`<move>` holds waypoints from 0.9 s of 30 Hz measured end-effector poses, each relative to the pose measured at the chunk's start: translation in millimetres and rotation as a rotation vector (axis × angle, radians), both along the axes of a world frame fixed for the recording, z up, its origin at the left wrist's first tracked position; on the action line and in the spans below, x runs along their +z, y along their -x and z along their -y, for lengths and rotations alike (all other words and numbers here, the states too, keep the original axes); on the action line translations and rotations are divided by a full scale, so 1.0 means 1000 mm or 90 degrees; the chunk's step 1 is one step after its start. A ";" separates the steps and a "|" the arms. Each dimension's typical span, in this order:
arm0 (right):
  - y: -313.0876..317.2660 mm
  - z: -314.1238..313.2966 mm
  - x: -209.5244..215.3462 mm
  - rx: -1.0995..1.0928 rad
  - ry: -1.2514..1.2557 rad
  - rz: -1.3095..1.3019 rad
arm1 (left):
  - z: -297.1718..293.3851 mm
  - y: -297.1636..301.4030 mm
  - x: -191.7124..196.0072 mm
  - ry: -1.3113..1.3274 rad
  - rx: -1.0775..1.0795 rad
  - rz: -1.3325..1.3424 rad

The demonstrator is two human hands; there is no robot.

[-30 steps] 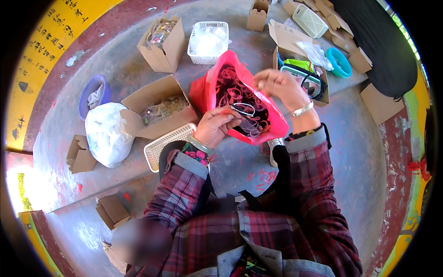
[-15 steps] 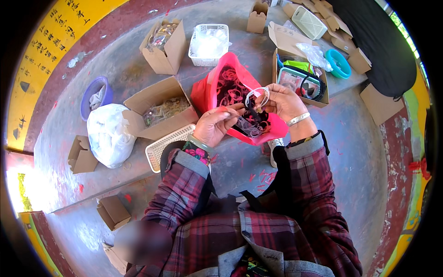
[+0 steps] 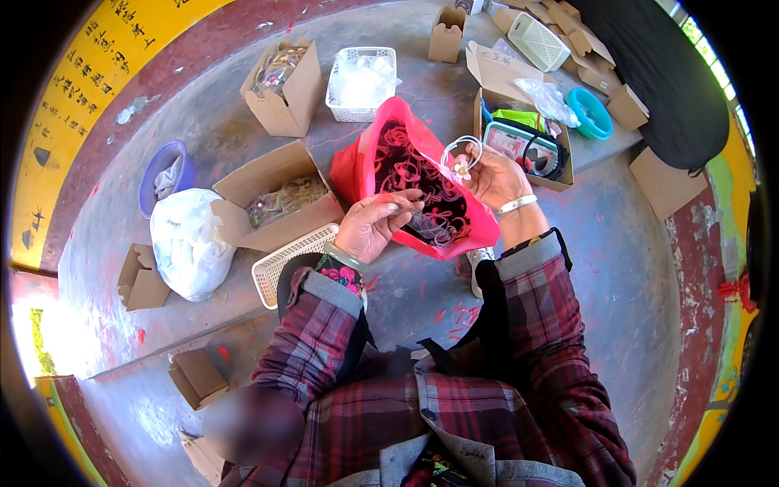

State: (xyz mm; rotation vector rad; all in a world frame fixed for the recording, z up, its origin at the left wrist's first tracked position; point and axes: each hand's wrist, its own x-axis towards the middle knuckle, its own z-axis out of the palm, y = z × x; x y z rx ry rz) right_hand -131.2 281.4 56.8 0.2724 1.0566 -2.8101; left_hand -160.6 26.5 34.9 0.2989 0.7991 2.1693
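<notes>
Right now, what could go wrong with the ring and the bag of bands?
The right hand pinches the thin ring only by fingertips above the red bag; it might slip in and tangle among the bands. The left hand at the bag's rim could tip the soft bag, spilling bands.

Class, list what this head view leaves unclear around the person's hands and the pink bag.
- Pink bag: its bottom is hidden under tangled bands.
- Left hand: fingertips curl inward, so whether it pinches anything is unclear.
- White loop in the right hand: too small to identify.
- Brown box: its contents are blurred.
</notes>
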 end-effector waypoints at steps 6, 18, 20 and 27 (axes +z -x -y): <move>-0.003 0.028 0.017 0.030 -0.102 -0.087 | 0.007 0.003 0.010 -0.037 -0.025 -0.019; -0.008 0.070 0.016 0.095 -0.144 -0.156 | 0.021 0.004 0.008 -0.055 -0.021 0.019; -0.011 0.070 0.016 0.099 -0.163 -0.164 | 0.022 0.002 0.007 -0.035 -0.006 0.030; -0.027 0.071 0.017 0.061 -0.225 -0.133 | 0.026 -0.017 0.012 -0.075 0.000 0.109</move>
